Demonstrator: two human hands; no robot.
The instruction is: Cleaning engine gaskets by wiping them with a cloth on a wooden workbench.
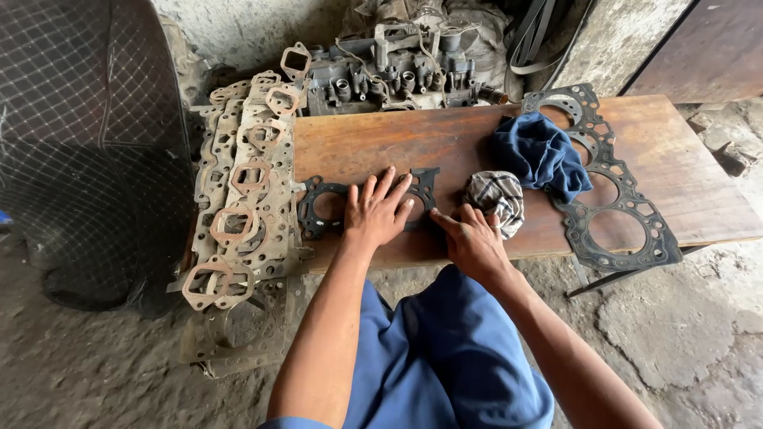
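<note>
Left hand: spread flat, pressing the gasket.
Right hand: loosely curled, holds nothing, beside the rag.
Gasket: long side runs left-right along the worktop.

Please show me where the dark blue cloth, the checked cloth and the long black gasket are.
Dark blue crumpled cloth [539,155], head view, middle fold.
Checked grey-white cloth [497,195], head view, top.
Long black metal gasket [628,202], head view, strip between two holes.

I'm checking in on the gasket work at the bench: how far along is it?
Looks done: a long dark head gasket lies at the board's right end. In hand: the left hand presses a small dark gasket flat while the right hand touches the checked rag. Apparently left: the rusty gasket stack at the left.
</note>
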